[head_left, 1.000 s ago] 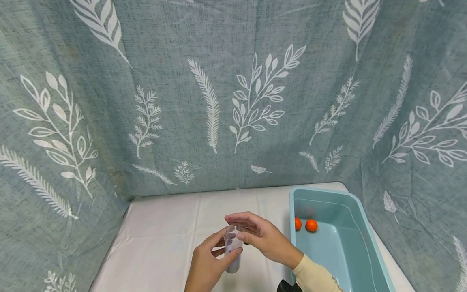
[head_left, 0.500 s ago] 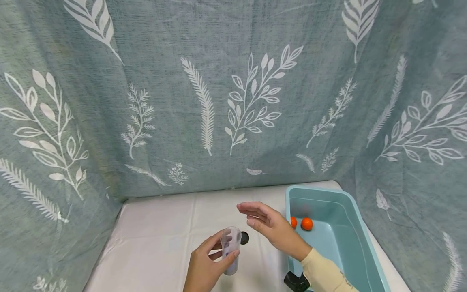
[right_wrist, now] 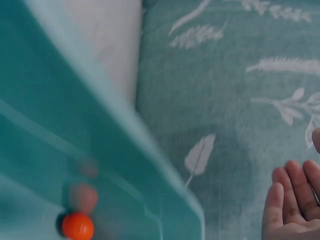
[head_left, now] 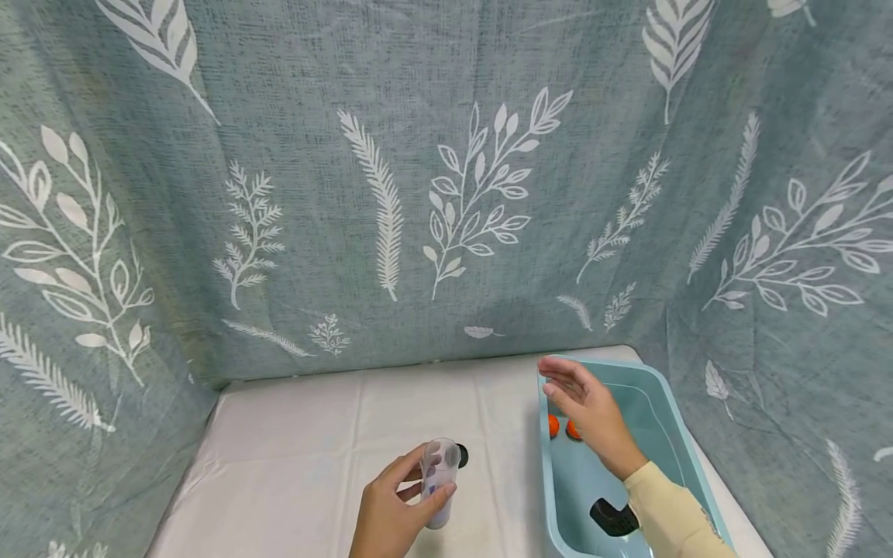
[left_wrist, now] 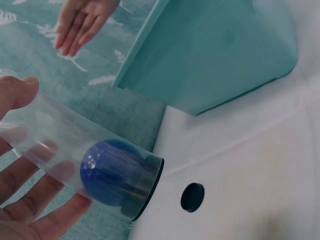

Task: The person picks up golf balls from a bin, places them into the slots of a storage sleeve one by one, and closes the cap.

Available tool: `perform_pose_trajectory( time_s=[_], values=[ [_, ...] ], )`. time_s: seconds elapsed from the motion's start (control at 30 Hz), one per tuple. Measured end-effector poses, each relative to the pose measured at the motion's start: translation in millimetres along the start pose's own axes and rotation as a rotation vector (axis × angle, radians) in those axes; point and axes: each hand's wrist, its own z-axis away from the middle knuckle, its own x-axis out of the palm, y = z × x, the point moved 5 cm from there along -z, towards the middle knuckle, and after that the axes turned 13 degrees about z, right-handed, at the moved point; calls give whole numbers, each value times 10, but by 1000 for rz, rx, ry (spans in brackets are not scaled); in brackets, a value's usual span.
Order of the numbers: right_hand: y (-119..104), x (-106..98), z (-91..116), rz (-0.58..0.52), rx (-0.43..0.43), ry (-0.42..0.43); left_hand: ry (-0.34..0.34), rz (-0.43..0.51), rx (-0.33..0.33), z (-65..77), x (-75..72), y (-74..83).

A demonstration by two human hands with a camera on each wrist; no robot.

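My left hand (head_left: 394,500) grips a clear plastic tube (head_left: 443,484) above the table, thumb on the near side and fingers around the far side. In the left wrist view, a dark blue ball (left_wrist: 112,172) sits inside the tube, close to its dark-edged end. On the white cloth beyond the tube lies a round black cap (left_wrist: 192,197). My right hand (head_left: 593,411) holds nothing and is raised over the left side of a teal bin (head_left: 546,488), its fingers loosely bent. Two orange balls (head_left: 553,425) lie in the bin, one partly hidden by that hand.
A white cloth (head_left: 293,457) covers the table. Grey-green curtains (head_left: 418,194) with white leaf prints enclose the back and sides. The bin's tall walls stand along the table's right side. A black wrist device (head_left: 614,518) sits at the right sleeve.
My right hand has moved off the tube's top, rightward to above the bin. The black cap has come into sight beside the tube. My left hand still holds the tube.
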Motion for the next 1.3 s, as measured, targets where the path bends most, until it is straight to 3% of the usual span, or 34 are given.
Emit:
perform_pose_trajectory(
  time_s=[0.2,0.47,0.8,1.03,1.2,1.3],
  values=[
    [208,-150,4,56,46,71,-16,-9,21,8,-21,2],
    [555,-278,52,97,219,111,-27,-21,16,27,-87,5],
    [886,-257,255,129,465,222,-64,-12,7,78,-196,-46],
    [1204,-242,300,148,570,240,-53,10,-6,126,-207,-51],
    [1606,-207,349,192,599,276,-49,16,-2,157,-196,-55],
    [2058,-206,372,200,618,329,-52,4,3,175,-189,-68]
  ],
)
